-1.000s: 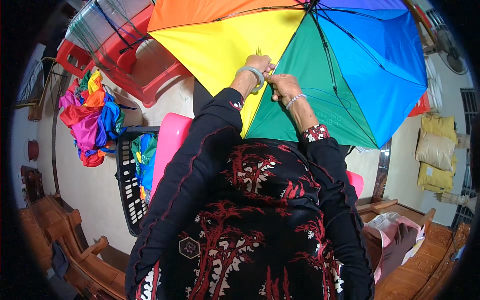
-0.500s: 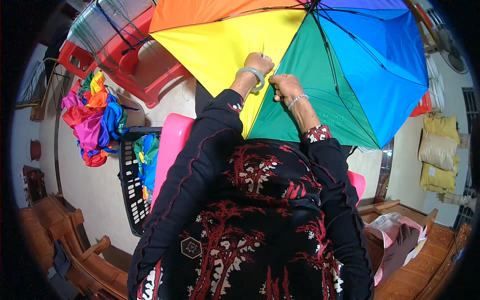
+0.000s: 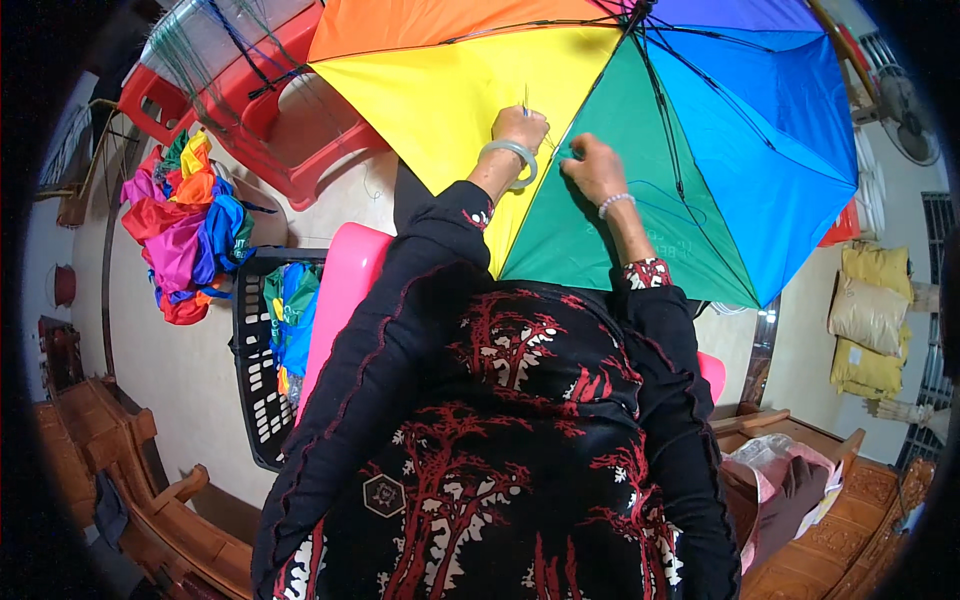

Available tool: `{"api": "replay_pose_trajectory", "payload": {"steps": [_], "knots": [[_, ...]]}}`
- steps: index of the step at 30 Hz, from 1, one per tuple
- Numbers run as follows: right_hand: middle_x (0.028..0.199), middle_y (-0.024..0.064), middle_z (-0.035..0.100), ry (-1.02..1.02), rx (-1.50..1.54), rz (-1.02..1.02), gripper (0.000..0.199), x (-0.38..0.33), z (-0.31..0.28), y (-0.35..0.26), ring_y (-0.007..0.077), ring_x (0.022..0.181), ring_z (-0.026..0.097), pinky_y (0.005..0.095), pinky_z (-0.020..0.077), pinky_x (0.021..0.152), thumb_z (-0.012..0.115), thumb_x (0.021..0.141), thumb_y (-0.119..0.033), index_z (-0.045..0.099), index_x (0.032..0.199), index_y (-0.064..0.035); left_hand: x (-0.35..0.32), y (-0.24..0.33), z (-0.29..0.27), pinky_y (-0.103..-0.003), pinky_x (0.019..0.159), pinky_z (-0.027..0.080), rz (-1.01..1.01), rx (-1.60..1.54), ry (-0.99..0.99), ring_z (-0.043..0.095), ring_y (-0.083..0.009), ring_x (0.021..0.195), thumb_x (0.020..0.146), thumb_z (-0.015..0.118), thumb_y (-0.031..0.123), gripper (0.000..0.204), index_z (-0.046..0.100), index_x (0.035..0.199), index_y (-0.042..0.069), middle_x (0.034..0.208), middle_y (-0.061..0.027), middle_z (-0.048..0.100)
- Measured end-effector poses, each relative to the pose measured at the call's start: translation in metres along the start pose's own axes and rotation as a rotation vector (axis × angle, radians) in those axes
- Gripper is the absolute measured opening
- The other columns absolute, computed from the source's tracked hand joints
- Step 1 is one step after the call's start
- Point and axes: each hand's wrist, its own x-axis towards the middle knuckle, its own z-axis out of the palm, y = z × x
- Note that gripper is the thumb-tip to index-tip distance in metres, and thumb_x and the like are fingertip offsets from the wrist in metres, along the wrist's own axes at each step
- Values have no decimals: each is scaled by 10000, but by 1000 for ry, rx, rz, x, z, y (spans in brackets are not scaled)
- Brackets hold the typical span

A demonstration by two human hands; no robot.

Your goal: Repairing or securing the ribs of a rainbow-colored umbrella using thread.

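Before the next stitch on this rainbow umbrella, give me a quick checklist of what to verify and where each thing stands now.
1. Left hand on the yellow panel near the seam: ok.
2. Right hand pressing the green panel flat: ok.
3. Umbrella open, ribs spread: ok.
4. Needle or thread in the left fingers: cannot tell, only a thin line shows above them.
5. Left bangle clear of the seam: ok.
6. Spare fabric in the black basket: ok, at the left side.
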Motion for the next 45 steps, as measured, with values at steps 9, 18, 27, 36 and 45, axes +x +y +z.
{"api": "replay_pose_trajectory", "payload": {"steps": [9,18,27,36,45], "knots": [[747,193,611,122,-367,-40,134,24,-2,-8,354,697,597,433,480,642,571,725,-167,591,775,-44,-8,-4,-4,-371,667,477,33,10,73,609,-327,714,753,529,210,247,612,781,-20,733,-208,608],[641,111,584,199,77,158,131,47,-4,29,218,476,570,328,467,447,540,764,-141,556,771,-12,-25,17,-13,-400,741,462,112,153,285,593,-351,798,772,522,191,223,607,781,-15,803,-219,611],[598,89,569,120,422,230,116,17,-11,12,181,431,563,309,465,446,534,739,-119,539,735,-4,-36,25,-15,-388,735,463,385,159,628,599,-332,791,761,518,141,166,611,781,4,800,-203,616],[592,58,551,100,536,296,139,17,-16,9,137,416,535,270,450,386,545,767,-128,545,802,6,-54,26,-24,-397,736,463,337,368,21,582,-334,843,760,524,126,153,615,808,13,882,-221,593],[586,62,559,100,617,308,131,18,-14,11,136,415,547,264,452,381,546,760,-124,555,793,3,-39,22,-22,-420,734,466,445,922,20,571,-368,844,785,526,175,193,612,852,16,915,-220,569]]}}
